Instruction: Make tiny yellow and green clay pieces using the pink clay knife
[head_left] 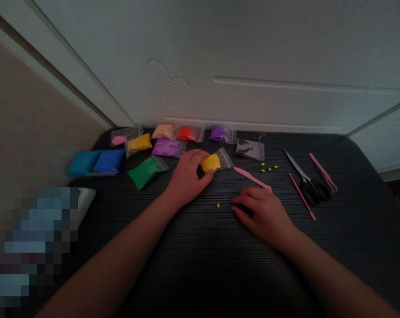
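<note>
My left hand (pixel 192 176) is closed on the edge of a small clear bag of yellow clay (pixel 210 164), its thumb at the front and its fingers over the top. My right hand (pixel 264 215) rests low over the dark table, thumb and fingers curved with a gap between them. A tiny green piece (pixel 235 193) lies by its fingertips, partly hidden. Between the hands sits a small yellow bit of clay (pixel 218 205). Just beyond my right hand is a pink modelling knife (pixel 251 177). Several tiny yellow-and-green pieces (pixel 269 169) lie to its right.
Bagged clay stands along the back and left, including green (pixel 145 172), blue (pixel 109 162), purple (pixel 219 133) and dark grey (pixel 249 149). Black-handled scissors (pixel 307 182), a pink stick tool (pixel 302 197) and pink tweezers (pixel 323 172) lie right. A white panel (pixel 269 53) rises behind the table.
</note>
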### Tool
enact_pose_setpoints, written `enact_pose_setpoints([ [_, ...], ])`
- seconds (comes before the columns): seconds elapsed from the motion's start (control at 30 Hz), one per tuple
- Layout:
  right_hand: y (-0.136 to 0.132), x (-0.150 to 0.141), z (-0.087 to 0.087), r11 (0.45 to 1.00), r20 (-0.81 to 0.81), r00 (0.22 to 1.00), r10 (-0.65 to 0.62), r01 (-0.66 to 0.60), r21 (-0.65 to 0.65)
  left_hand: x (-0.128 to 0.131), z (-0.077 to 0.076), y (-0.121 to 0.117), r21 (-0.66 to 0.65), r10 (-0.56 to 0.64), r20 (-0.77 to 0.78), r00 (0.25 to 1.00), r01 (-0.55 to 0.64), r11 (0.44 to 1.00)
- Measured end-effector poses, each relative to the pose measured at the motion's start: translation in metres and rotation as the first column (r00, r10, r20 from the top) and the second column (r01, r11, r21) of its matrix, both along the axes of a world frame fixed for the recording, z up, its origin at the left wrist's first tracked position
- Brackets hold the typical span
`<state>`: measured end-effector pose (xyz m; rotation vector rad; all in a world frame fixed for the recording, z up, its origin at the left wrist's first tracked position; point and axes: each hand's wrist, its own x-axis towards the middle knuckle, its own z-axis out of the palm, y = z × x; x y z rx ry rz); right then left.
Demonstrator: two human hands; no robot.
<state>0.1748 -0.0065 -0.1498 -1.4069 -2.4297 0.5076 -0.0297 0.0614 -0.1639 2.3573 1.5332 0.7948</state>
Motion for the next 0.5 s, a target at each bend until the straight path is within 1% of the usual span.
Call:
enact_pose_setpoints([
  [0.07,0.0,-0.001,-0.002,1.0,0.004,1.0,0.009,-0.009,-0.002,0.0,0.001,0.0,0.017,0.011,0.011,1.0,-0.011,1.0],
  [0.2,0.001,-0.001,-0.006,1.0,-0.046,0.999,0.002,-0.001,0.022,-0.001,0.002,-0.002,0.042,0.017,0.019,1.0,-0.018,0.999],
  [0.3,0.003,-0.004,-0.006,0.997,-0.058,0.998,-0.005,0.01,0.08,-0.001,0.001,-0.002,0.045,0.0,0.015,1.0,-0.001,0.999],
  [0.5,0.021,-0.019,-0.003,0.979,0.013,1.0,0.015,-0.017,0.203,-0.002,-0.003,-0.001,0.035,-0.03,0.011,0.999,0.03,0.999],
])
